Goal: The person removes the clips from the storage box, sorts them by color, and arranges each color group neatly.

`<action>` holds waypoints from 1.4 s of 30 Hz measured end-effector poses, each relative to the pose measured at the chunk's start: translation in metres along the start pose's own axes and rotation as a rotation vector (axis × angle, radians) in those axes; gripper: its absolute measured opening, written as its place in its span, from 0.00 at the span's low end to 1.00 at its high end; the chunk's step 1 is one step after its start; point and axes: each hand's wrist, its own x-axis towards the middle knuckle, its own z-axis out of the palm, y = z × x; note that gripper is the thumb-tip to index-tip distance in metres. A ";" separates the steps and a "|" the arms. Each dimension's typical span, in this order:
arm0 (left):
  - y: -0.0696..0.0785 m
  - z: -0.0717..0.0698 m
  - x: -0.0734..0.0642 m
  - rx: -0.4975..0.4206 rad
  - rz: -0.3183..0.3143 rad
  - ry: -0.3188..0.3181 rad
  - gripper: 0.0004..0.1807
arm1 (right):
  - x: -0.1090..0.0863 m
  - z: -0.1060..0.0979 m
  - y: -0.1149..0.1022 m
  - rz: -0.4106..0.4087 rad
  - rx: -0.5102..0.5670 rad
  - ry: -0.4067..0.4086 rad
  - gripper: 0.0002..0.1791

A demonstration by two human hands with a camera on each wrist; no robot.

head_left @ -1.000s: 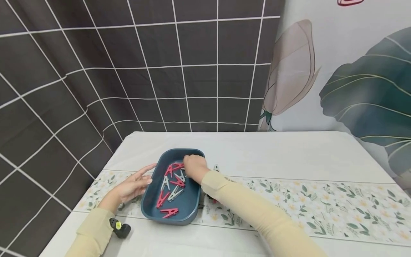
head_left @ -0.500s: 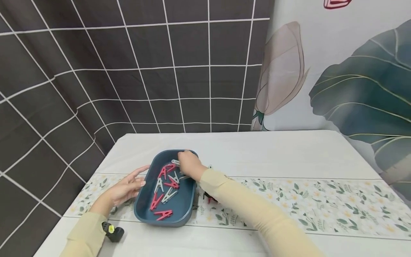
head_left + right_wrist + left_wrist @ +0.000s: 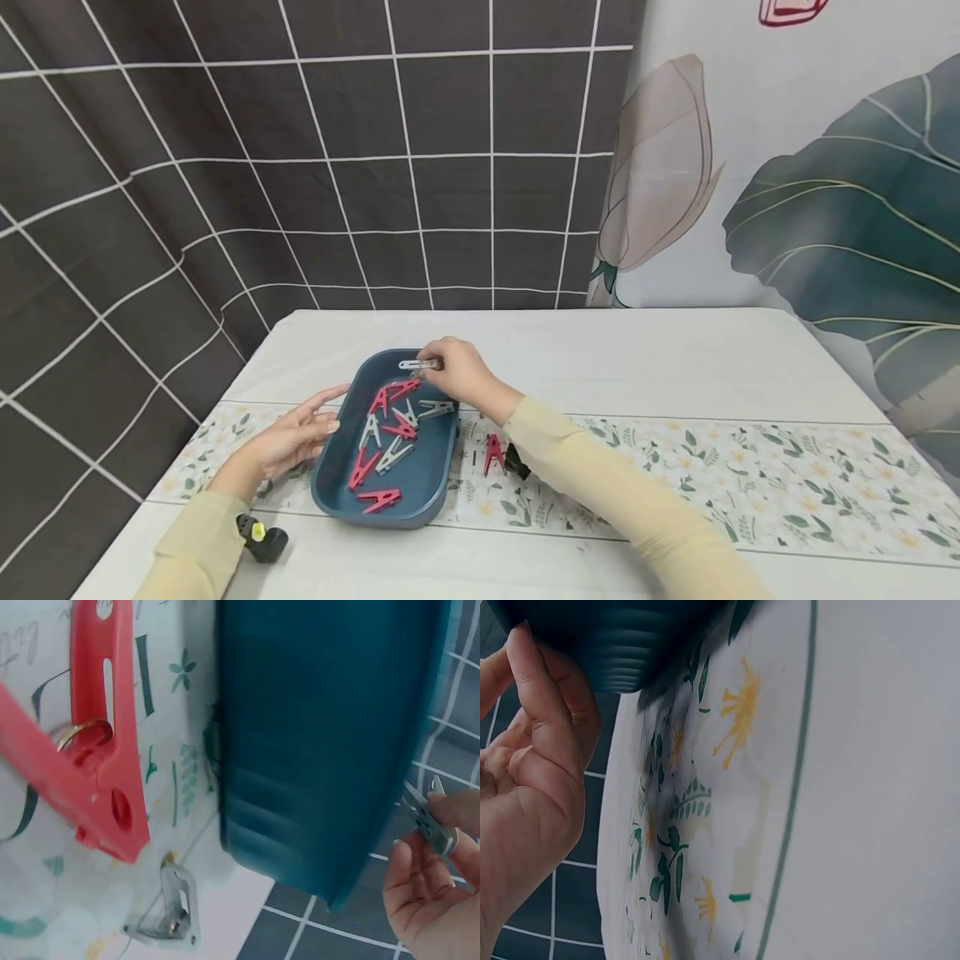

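Note:
Over the far end of the blue bin [image 3: 423, 496], my right hand [image 3: 463, 372] pinches a grey clothespin [image 3: 418, 364] between thumb and fingers. The right wrist view shows this clothespin [image 3: 431, 825] held beside the bin's rim [image 3: 352, 877]. Several red and grey clothespins lie scattered on the bin's floor, among them a red clothespin [image 3: 380, 499] at the near end. My left hand [image 3: 292, 437] is at the bin's left side, fingers loosely extended. In the left wrist view, its fingertips are right at the bin's outer wall [image 3: 641, 645].
On the table to the right of the bin lies a red clothespin [image 3: 492, 452]. A grey clothespin [image 3: 180, 900] lies near it in the right wrist view. Black wrist devices sit by the left sleeve [image 3: 266, 546] and right sleeve. A dark gridded curtain [image 3: 450, 192] hangs behind the table.
My right hand has risen from inside the bin and drawn slightly right, with the grey clothespin now showing in its fingers. The red clothespin outside the bin has come into fuller view.

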 end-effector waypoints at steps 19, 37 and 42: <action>0.003 -0.003 -0.009 -0.009 0.013 0.053 0.30 | -0.030 -0.026 0.017 0.065 0.211 0.039 0.09; -0.003 0.000 -0.004 0.023 -0.003 0.102 0.30 | -0.068 -0.046 0.071 0.331 0.483 -0.012 0.23; -0.005 0.002 -0.001 0.006 0.009 0.086 0.30 | -0.073 -0.047 0.081 0.438 0.488 -0.050 0.21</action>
